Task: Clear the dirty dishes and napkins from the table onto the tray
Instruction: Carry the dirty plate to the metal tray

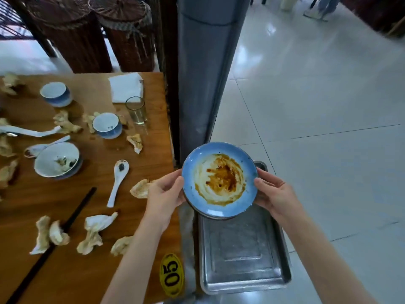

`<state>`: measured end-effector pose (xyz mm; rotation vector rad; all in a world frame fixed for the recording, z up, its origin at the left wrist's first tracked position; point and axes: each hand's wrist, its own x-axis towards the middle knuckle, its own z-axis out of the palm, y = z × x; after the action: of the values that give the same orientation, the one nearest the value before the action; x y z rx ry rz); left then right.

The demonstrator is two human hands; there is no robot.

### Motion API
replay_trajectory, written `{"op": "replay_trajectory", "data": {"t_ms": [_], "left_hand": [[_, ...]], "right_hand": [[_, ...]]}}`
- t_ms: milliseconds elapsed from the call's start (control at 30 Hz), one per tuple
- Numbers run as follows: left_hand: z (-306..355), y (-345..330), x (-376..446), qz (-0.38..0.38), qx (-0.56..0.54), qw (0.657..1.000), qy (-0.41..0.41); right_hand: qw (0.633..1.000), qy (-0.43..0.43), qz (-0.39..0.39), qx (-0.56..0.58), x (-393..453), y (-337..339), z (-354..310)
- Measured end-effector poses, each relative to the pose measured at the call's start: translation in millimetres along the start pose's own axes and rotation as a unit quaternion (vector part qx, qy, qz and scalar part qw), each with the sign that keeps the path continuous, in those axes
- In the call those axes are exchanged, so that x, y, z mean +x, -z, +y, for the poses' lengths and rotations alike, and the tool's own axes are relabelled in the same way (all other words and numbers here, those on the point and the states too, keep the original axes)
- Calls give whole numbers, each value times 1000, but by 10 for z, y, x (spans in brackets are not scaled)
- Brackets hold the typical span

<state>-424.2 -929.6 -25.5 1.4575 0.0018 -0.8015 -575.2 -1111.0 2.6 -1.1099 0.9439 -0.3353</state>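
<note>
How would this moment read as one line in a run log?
step: carry | left hand, right hand: grip sauce-smeared blue round plate | above: bare metal tray

Glossy tiled floor, grey pillar

A blue plate, smeared with brown sauce in its white centre, was held roughly level above the far end of the metal tray, which sat just beside the table edge. On the table lay many crumpled, stained napkins, scattered from near edge to far. Among them stood three blue-and-white bowls, the largest holding scraps, and a glass with a little liquid. White spoons and black chopsticks lay flat between the napkins.
</note>
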Motion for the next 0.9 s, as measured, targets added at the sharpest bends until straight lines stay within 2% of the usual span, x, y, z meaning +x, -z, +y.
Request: {"op": "replay_trajectory", "data": {"t_ms": [200,467,733,900], "left_hand": [[-138,-509,225,5,49,999,18],[-774,-1022,783,78,117,990,28],[-1509,-1080,1384,123,129,983,53],[-1886,-1005,1732,151,145,976,57]], "right_hand": [[999,-11,22,23,249,468,76],[998,-43,26,32,909,927,480],[993,-99,27,53,1697,1097,1090],[991,-126,22,28,2128,1061,1460]]}}
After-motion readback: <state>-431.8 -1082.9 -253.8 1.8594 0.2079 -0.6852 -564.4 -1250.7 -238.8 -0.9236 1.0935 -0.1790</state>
